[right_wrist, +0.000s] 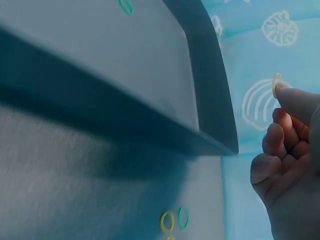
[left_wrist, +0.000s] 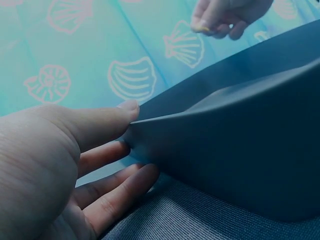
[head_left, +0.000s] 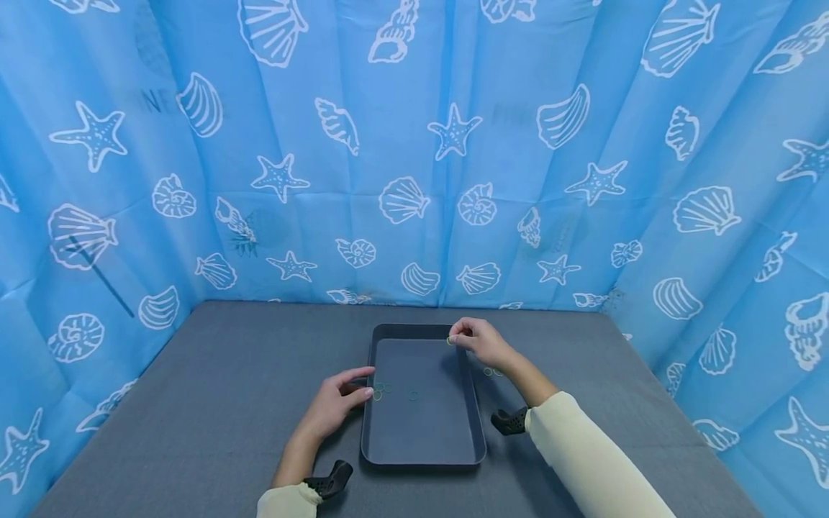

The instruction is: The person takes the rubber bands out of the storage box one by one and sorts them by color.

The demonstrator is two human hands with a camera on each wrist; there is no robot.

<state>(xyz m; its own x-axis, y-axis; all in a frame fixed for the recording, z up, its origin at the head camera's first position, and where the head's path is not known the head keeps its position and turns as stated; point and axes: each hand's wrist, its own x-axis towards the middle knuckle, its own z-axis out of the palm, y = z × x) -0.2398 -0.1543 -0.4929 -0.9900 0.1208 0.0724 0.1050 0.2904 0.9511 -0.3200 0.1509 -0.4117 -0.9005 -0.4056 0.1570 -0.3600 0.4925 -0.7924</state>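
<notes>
A dark grey rectangular tray (head_left: 424, 435) with raised walls rests on the table. My left hand (head_left: 326, 409) holds its left wall, with the thumb at the rim and the fingers against the outside in the left wrist view. Above the tray's far right corner, my right hand (head_left: 481, 343) pinches a thin yellow ring (right_wrist: 274, 88) between thumb and index finger. Several small rings lie inside the tray near its left wall, and a green ring (right_wrist: 126, 6) shows there in the right wrist view. Outside the right wall, a yellow ring (right_wrist: 162, 222) and a green ring (right_wrist: 180, 219) lie close together.
The table (head_left: 214, 403) has a grey cloth surface. Blue curtains (head_left: 363, 158) with white shell and starfish prints hang behind it and along both sides. Black wrist devices (head_left: 332, 480) sit at the sleeve cuffs of both arms.
</notes>
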